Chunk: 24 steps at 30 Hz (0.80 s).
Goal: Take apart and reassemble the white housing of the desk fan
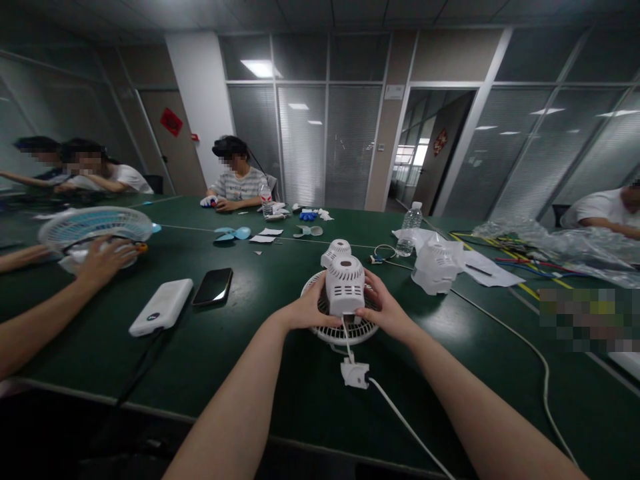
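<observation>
A white fan motor housing [346, 285] with vent slots stands over a round white fan grille [367, 333] on the table in front of me. My left hand [313, 308] grips the housing's left side, thumb at its lower edge. From the right, my right hand [384, 308] is wrapped around the same housing. Both palms face inward, and some fingertips are hidden behind it. A white cord runs down from the housing to a small white plastic part [355, 373], which lies nearer to me. Just behind the housing is another slotted white cover [336, 251].
Left lie a white power bank [161, 307] and a phone [213, 287]. A neighbour's hand [107, 260] touches another fan grille [95, 223]. Blue fan blades [233, 233] lie farther back. On the right are a water bottle [410, 230], a wrapped housing [437, 267] and a long cable [520, 337].
</observation>
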Each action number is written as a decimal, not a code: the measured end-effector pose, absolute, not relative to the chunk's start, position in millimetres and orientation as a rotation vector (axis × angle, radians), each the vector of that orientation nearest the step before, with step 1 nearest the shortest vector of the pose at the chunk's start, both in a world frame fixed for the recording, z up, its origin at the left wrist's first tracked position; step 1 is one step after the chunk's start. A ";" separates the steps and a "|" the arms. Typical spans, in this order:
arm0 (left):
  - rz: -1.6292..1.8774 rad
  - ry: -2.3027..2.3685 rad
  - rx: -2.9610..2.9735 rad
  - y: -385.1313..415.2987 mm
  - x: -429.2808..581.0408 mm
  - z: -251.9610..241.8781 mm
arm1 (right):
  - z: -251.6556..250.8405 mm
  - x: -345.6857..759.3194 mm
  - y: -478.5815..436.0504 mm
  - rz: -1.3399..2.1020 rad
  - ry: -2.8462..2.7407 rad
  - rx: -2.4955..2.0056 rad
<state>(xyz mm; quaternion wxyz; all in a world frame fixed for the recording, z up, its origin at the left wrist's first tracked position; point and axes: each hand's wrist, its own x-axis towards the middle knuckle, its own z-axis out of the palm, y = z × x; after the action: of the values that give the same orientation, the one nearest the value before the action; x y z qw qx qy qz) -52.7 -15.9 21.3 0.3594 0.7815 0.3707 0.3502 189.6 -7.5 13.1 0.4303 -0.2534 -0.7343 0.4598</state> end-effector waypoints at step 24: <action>0.994 1.065 1.966 -15.0 -47.8 19.4 | 13.9 191.7 -9.6 1.124 -1.934 -0.774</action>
<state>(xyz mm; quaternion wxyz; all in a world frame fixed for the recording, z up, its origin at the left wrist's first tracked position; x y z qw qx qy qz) -47.8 -15.0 19.4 0.3404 0.7555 0.4093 0.3818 191.7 -9.6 13.9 0.3778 -0.3028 -0.7566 0.4395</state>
